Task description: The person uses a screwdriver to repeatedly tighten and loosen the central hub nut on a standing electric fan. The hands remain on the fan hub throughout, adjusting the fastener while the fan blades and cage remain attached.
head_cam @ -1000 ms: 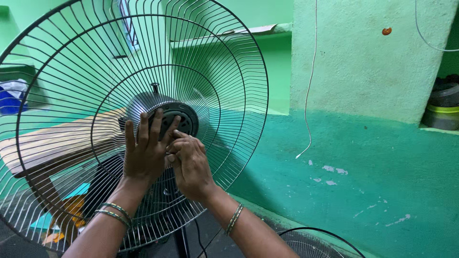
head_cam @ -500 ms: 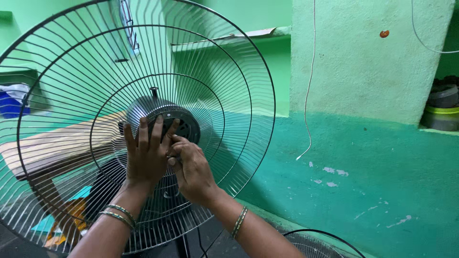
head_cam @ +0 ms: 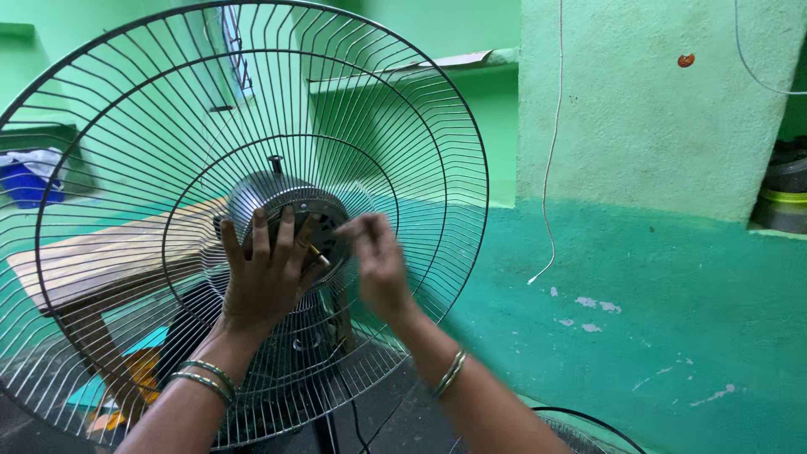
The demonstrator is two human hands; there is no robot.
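A large round wire fan guard [head_cam: 437, 134] stands in front of me, mounted around a grey metal fan motor [head_cam: 277, 197] with a short shaft [head_cam: 319, 254] sticking out. My left hand [head_cam: 265, 277] lies flat, fingers spread, against the motor's front and the guard's hub. My right hand [head_cam: 378, 261] is blurred, just right of the shaft, fingertips pinched toward it; whether it holds anything small I cannot tell. Both wrists wear metal bangles.
Behind the guard a wooden bench [head_cam: 109, 252] stands against the green wall. A white cord [head_cam: 551, 168] hangs down the wall at right. A second wire guard [head_cam: 572, 424] lies on the floor at the bottom right. Dark containers [head_cam: 786, 197] sit in a niche at far right.
My right hand has lifted off the hub and moved right and up, now blurred by the shaft. The left hand stays pressed on the motor. The view has shifted slightly.
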